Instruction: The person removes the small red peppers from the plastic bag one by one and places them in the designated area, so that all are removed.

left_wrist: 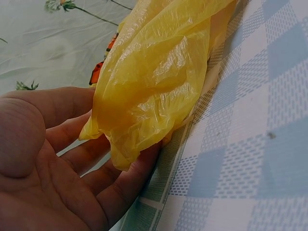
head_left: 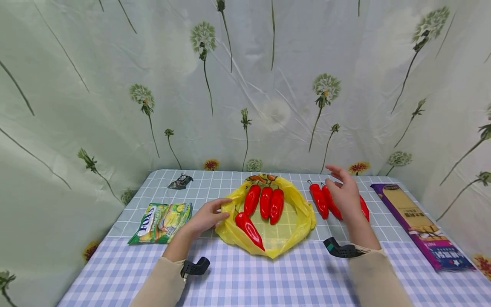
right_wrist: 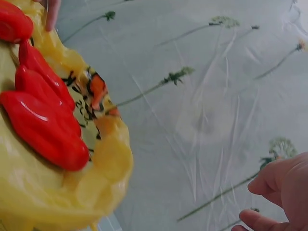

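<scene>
A yellow plastic bag (head_left: 293, 238) lies spread with its mouth facing up, its rim rolled out around several glossy red peppers (head_left: 252, 200). My left hand (head_left: 207, 218) is at the bag's left rim, thumb and fingers apart. In the left wrist view, its fingers (left_wrist: 67, 103) extend behind a loose fold of the bag. My right hand (head_left: 345, 194) is raised right of the bag, thumb and fingers slightly bent with nothing between them. Behind it, in the head view, more red peppers (head_left: 319, 200) lie on the table, partly hidden by the hand and wrist.
Left of the bag is a green FOX'S candy packet (head_left: 163, 223), with a small black wrapper (head_left: 180, 182) farther back. A long purple and gold package (head_left: 422, 226) lies along the right side. A flower-printed curtain (head_left: 268, 85) hangs behind the checkered tablecloth (head_left: 245, 281).
</scene>
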A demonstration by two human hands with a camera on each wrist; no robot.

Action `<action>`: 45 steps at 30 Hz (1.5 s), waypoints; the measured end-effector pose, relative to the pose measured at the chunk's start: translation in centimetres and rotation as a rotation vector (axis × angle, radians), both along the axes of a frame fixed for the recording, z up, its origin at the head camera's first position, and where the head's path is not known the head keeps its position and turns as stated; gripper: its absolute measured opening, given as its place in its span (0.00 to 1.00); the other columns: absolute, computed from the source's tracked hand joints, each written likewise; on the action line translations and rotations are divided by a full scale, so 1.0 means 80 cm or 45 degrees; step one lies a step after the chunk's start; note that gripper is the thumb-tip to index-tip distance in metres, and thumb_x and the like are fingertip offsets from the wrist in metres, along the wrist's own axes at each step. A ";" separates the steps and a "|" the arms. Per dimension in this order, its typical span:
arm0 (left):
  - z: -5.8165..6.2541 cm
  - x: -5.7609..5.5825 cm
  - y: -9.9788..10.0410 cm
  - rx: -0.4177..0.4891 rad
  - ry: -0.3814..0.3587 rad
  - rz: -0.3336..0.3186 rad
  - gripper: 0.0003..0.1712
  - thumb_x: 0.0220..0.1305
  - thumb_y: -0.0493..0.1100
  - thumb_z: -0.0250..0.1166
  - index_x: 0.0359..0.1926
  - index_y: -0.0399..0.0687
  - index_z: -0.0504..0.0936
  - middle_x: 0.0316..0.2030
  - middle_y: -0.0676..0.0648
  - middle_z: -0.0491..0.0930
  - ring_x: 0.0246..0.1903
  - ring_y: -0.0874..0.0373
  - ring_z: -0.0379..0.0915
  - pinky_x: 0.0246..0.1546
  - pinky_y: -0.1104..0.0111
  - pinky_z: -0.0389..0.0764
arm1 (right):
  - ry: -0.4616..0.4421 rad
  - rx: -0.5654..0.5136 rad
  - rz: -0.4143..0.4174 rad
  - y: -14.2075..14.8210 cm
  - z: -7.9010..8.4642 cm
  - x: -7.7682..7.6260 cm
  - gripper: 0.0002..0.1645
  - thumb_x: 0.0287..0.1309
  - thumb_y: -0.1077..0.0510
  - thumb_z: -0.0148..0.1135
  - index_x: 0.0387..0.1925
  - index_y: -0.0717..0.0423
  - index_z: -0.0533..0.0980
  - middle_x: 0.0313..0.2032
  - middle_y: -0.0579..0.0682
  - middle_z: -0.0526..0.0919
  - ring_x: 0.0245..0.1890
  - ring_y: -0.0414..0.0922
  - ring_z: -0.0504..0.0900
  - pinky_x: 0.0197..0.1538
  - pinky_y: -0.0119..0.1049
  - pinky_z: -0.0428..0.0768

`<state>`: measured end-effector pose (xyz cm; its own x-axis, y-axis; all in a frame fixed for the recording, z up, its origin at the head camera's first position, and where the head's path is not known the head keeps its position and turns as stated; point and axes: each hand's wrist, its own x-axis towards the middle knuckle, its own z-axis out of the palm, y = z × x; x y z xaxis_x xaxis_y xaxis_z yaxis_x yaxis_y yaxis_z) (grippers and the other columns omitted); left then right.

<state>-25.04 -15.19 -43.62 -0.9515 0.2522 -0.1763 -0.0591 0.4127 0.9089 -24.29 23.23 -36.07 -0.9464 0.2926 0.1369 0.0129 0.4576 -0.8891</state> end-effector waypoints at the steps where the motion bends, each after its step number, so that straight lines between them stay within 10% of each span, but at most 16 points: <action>1: -0.001 0.000 -0.001 -0.001 0.002 0.001 0.27 0.68 0.43 0.64 0.66 0.60 0.75 0.66 0.45 0.73 0.51 0.54 0.77 0.39 0.67 0.81 | 0.002 0.005 0.014 -0.003 0.000 0.000 0.31 0.69 0.56 0.54 0.72 0.45 0.64 0.73 0.53 0.65 0.73 0.56 0.63 0.69 0.54 0.70; 25: 0.003 0.002 0.001 -0.015 -0.002 0.007 0.27 0.67 0.44 0.65 0.66 0.61 0.75 0.65 0.47 0.74 0.51 0.54 0.76 0.38 0.68 0.80 | 0.107 0.114 0.434 -0.073 -0.018 0.008 0.30 0.64 0.61 0.60 0.67 0.50 0.68 0.69 0.56 0.68 0.68 0.58 0.68 0.69 0.57 0.69; 45: 0.004 0.003 0.002 0.003 -0.003 0.008 0.27 0.68 0.43 0.64 0.67 0.61 0.74 0.64 0.46 0.75 0.46 0.55 0.76 0.35 0.68 0.79 | -0.022 0.100 0.664 -0.117 -0.041 0.018 0.34 0.63 0.61 0.63 0.68 0.46 0.66 0.69 0.57 0.67 0.64 0.58 0.75 0.58 0.52 0.81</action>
<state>-24.82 -15.04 -43.33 -0.9527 0.2464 -0.1780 -0.0639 0.4101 0.9098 -22.87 13.85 -39.33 -0.9658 -0.2284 0.1228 -0.2202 0.4722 -0.8535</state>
